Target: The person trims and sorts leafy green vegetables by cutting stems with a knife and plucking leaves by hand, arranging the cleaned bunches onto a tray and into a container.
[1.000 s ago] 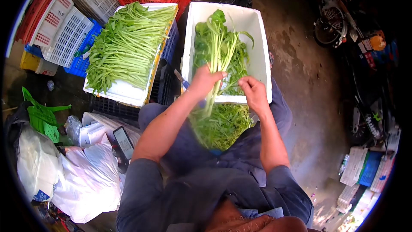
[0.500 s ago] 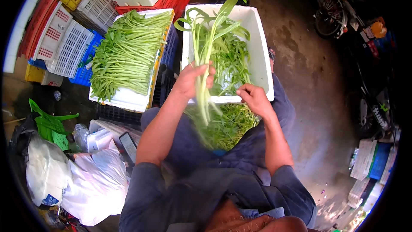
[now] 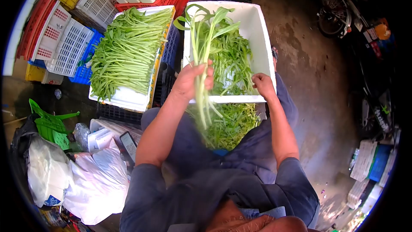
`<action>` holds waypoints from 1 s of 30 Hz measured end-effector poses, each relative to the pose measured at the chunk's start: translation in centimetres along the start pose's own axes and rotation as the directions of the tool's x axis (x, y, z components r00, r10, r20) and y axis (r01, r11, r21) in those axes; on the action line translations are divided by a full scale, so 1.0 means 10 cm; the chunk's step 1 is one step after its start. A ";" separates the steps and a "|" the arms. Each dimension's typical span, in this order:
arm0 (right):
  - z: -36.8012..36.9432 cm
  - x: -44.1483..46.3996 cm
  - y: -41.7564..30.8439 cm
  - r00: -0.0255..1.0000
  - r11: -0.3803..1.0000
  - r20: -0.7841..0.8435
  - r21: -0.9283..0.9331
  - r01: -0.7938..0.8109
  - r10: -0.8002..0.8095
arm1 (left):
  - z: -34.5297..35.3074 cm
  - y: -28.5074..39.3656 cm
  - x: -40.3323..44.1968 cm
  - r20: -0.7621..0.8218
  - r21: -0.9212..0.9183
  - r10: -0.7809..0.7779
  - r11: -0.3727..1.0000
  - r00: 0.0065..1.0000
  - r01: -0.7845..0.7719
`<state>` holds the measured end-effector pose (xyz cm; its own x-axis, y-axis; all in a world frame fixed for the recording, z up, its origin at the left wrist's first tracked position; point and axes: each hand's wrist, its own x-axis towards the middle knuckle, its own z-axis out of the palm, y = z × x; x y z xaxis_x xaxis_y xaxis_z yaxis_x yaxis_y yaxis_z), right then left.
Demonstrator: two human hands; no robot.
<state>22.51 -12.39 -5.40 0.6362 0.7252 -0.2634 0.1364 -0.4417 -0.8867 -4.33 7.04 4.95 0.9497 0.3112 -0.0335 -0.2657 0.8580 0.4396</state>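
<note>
My left hand (image 3: 191, 81) is closed around a small bunch of water spinach (image 3: 201, 56), leaves up and pale stem ends hanging down. It is over the near left edge of a white foam box (image 3: 257, 25). Loose water spinach (image 3: 231, 56) lies inside that box. Over the box's near right side, my right hand (image 3: 263, 85) has its fingers curled together beside the loose greens; whatever they may hold is too small to make out. Below the box, between the legs, is a heap of green trimmings (image 3: 234, 124).
Left of the box, water spinach (image 3: 133, 51) lies in rows on a foam tray (image 3: 124, 101). Stacked plastic crates (image 3: 71, 45) stand further left. White bags (image 3: 96, 184), a phone (image 3: 128, 144) and a green plastic stool (image 3: 51, 122) are at lower left. Motorbikes (image 3: 339, 13) stand at right.
My right hand has moved a little right and up, away from the bunch. My left hand keeps hold of the water spinach in nearly the same place. The foam box appears slightly shifted in view.
</note>
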 end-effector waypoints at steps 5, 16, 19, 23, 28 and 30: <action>0.13 -0.12 -0.80 0.976 0.969 -0.055 0.120 0.216 -0.211 | -0.01 -0.03 0.04 0.025 0.005 -0.023 1.000 0.999 0.022; 0.56 -0.26 -1.59 0.918 0.889 -0.164 0.235 0.393 -0.362 | 0.13 -0.14 0.05 -0.238 0.235 -0.051 0.966 0.970 0.109; 0.55 -0.53 -1.70 0.844 0.835 -0.206 0.155 0.528 -0.495 | 0.17 -0.16 0.09 -0.239 0.321 -0.034 0.940 0.971 0.112; 0.59 -0.58 -1.93 0.764 0.773 -0.148 -0.235 0.589 -0.628 | 0.22 -0.27 0.13 -0.252 0.468 0.032 0.879 0.967 0.092; 0.71 -0.52 -1.93 0.813 0.786 -0.153 -0.408 0.465 -0.561 | 0.21 -0.29 0.09 -0.290 0.715 0.165 0.692 0.943 0.099; 0.73 -0.55 -1.90 0.866 0.856 -0.171 -0.327 0.401 -0.471 | 0.27 -0.24 0.07 -0.288 0.773 0.197 0.626 0.937 0.106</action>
<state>10.85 -4.13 10.11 0.6163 0.7453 0.2544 0.6198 -0.2598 -0.7405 -2.60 4.07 6.26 0.7902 0.5782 -0.2034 0.0625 0.2540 0.9652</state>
